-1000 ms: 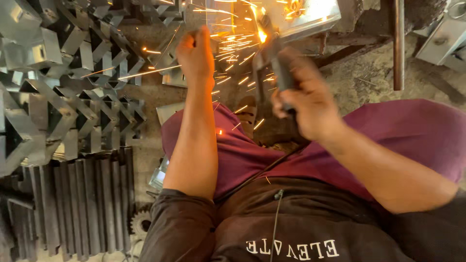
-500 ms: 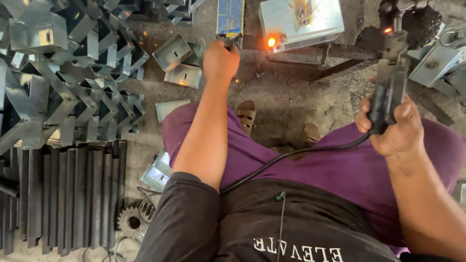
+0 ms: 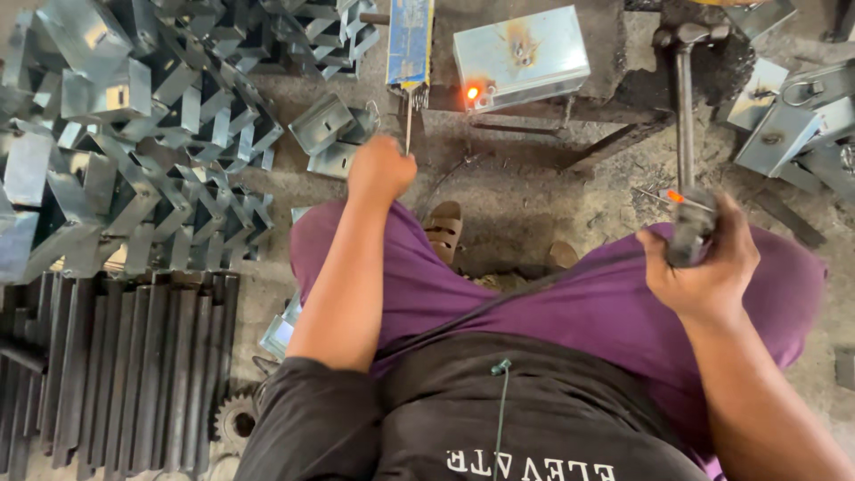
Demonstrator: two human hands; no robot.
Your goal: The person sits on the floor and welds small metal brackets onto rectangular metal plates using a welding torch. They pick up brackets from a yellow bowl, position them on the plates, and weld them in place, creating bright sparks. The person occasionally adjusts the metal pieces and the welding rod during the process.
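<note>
Right hand [image 3: 708,272] at 4 o'clock of frame, fingers wrapped tight round the electrode holder [image 3: 690,233]. The holder's dark grip sits inside the fist, head sticking out past the knuckles toward 12 o'clock, orange spot on its tip. One black cable [image 3: 499,307] runs from under that fist across the purple trousers [image 3: 534,294] toward 8 o'clock.

Left hand [image 3: 381,167] near centre, slightly to 11 o'clock, closed into a fist on one thin welding rod [image 3: 409,125]. The rod comes out the top of the fist and points to 12 o'clock, its far end at the mouth of the blue rod packet [image 3: 410,40]. Can't tell exactly how the fingertips pinch it, only the back of the hand shows.

Count: one holder, one rod in hand, one packet, one sandalled foot [image 3: 443,230] between the knees.

Beyond the left hand, at 12 to 1 o'clock: one galvanised sheet-metal box [image 3: 521,55], rectangular, scorch mark on top, one glowing orange weld spot [image 3: 472,93] at its near left corner. Box rests on a dark steel frame.

At 9 to 11 o'clock: a heap of bent galvanised brackets [image 3: 134,134], too many and too overlapped to count. At 8 o'clock: a row of dark steel bars [image 3: 116,365] laid side by side, one gear [image 3: 233,423] just beside them. At 2 o'clock: a few more metal boxes [image 3: 784,125].
</note>
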